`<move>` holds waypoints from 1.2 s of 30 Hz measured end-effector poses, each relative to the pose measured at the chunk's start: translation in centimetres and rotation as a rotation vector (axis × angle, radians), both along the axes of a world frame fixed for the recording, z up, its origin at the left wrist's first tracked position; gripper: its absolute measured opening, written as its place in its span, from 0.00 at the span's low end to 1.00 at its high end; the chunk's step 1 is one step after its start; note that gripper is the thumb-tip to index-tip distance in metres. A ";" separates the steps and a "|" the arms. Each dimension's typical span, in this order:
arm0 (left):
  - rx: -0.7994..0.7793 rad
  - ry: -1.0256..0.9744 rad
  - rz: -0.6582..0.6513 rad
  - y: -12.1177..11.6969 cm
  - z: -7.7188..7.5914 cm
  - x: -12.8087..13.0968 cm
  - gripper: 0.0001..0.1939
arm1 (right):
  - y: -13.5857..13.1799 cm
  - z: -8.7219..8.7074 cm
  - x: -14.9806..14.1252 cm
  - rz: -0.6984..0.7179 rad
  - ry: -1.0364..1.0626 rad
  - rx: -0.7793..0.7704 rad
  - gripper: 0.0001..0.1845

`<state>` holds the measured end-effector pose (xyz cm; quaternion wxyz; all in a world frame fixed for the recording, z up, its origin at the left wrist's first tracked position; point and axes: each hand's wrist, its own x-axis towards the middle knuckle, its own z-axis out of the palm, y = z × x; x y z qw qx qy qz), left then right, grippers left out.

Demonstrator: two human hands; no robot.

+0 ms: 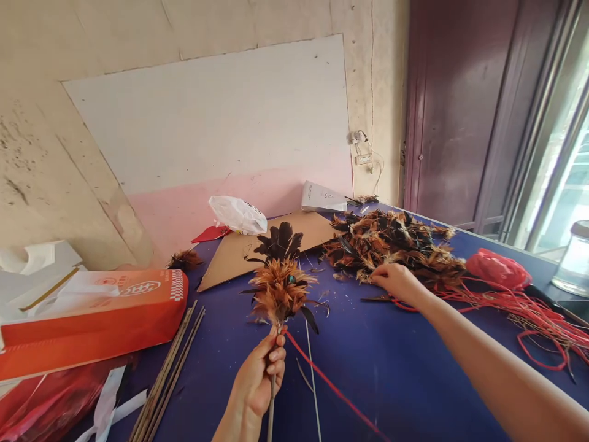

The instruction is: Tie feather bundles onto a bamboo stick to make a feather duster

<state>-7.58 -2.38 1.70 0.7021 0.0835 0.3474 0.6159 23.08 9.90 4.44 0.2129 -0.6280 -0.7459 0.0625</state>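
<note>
My left hand (258, 379) is closed round a thin stick that carries a bunch of orange-brown and black feathers (279, 283), held upright over the blue table (391, 362). A red string (331, 387) runs from the stick down toward me. My right hand (396, 280) reaches out to the near edge of a loose pile of brown and black feathers (391, 242), its fingers curled down into them. What those fingers grip is hidden.
Several thin sticks (168, 374) lie at the left beside an orange box (92, 316). Cardboard (230, 258), a white bag (237, 215) and a white box (322, 197) sit near the wall. A red bag (497, 269), red strings (529, 313) and a jar (573, 258) are at the right.
</note>
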 end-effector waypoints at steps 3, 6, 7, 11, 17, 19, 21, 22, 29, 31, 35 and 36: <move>0.010 -0.016 0.031 0.0 0.1 -0.3 0.08 | 2.1 -0.5 0.5 -0.085 -0.090 0.011 0.15; 0.006 -0.017 0.049 0.1 0.1 -0.5 0.07 | 3.3 -1.8 -0.1 -0.051 -0.190 0.001 0.12; 0.005 -0.012 0.049 0.1 0.1 -0.5 0.07 | 3.6 -2.3 -0.5 -0.035 -0.221 -0.002 0.12; -0.019 0.009 0.060 0.2 0.0 -0.2 0.06 | 4.8 -3.5 -1.4 0.004 -0.314 -0.009 0.15; -0.029 0.006 0.073 0.2 0.2 0.1 0.07 | 4.8 -3.6 -1.1 0.018 -0.344 0.016 0.20; -0.031 0.005 0.077 0.2 0.2 0.0 0.07 | 4.1 -3.4 -0.7 0.026 -0.325 0.045 0.23; -0.037 0.001 0.081 0.1 0.1 0.0 0.07 | 3.2 -3.1 -0.3 0.044 -0.302 0.064 0.25; -0.039 -0.003 0.081 0.2 0.0 0.0 0.07 | 2.8 -2.9 -0.1 0.064 -0.295 0.069 0.25; -0.015 -0.032 0.044 0.3 -0.6 0.1 0.05 | 2.6 -2.9 -0.6 0.122 -0.388 0.058 0.16; -0.010 -0.026 0.043 0.4 -0.7 0.0 0.06 | 3.2 -3.1 -1.1 0.096 -0.418 0.052 0.16; -0.008 -0.015 0.061 0.5 -0.8 -0.1 0.06 | 4.2 -3.4 -2.0 0.092 -0.436 0.023 0.15; -0.006 -0.011 0.063 0.5 -0.7 -0.1 0.06 | 4.3 -3.4 -2.2 0.097 -0.429 0.018 0.15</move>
